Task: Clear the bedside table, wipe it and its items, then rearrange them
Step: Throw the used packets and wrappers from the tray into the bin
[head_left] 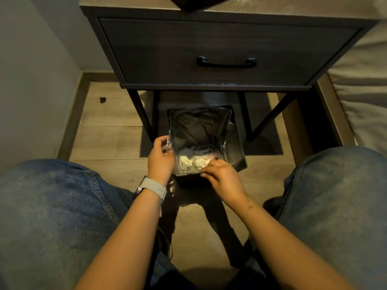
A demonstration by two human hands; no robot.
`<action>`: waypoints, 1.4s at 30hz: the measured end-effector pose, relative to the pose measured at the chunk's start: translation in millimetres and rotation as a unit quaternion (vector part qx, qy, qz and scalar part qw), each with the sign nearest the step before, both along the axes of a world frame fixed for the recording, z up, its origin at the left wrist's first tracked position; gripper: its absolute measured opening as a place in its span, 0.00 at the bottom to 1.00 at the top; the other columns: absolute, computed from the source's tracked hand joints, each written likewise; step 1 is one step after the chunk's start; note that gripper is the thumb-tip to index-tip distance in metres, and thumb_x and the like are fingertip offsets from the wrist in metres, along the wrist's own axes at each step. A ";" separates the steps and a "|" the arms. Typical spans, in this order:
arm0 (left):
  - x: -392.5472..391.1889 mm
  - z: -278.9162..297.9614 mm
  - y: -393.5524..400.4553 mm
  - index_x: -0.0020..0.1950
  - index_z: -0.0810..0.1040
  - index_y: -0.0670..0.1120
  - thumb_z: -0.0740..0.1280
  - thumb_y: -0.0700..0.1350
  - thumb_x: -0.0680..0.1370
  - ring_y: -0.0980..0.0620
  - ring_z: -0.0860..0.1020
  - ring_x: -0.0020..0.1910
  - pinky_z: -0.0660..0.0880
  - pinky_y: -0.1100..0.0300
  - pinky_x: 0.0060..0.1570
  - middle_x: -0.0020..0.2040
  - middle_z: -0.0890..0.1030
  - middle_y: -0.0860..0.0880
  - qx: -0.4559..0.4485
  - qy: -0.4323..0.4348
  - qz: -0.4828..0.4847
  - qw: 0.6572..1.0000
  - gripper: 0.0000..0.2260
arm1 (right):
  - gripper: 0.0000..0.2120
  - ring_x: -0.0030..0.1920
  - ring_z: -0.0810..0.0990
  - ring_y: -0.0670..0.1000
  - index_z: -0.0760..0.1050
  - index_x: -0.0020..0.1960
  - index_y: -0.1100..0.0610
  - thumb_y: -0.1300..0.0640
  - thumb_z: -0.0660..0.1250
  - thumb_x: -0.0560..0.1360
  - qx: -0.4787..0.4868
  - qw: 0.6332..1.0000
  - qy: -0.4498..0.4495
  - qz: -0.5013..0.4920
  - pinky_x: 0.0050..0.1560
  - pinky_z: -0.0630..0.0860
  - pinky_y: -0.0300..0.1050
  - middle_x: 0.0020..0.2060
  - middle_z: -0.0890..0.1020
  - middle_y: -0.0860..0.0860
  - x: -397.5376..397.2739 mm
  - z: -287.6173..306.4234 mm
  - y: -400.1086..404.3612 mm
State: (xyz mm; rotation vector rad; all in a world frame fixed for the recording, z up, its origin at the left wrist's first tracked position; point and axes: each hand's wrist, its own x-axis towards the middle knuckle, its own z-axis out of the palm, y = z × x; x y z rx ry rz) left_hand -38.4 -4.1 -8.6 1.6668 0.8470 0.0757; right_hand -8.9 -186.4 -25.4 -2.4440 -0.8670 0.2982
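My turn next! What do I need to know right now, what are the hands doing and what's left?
Left hand: grips the clear liner at the left rim of the small black bin.
Right hand: pinches the liner at the bin's near rim.
The bin stands on the floor, partly under the bedside table, with pale crumpled rubbish inside.
The table's drawer is shut. Only the front edge of its top shows, with the corner of one dark item, so wiping progress can't be judged.
Left: let go of the bin, then wipe and rearrange.
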 end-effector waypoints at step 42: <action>221.7 306.8 120.1 0.67 0.72 0.54 0.61 0.58 0.79 0.46 0.70 0.67 0.70 0.45 0.64 0.68 0.73 0.49 0.427 -0.081 -0.170 0.884 0.19 | 0.23 0.67 0.69 0.48 0.69 0.71 0.50 0.46 0.63 0.78 -0.097 0.964 -0.228 0.097 0.64 0.72 0.48 0.67 0.71 0.47 262.1 366.9 100.9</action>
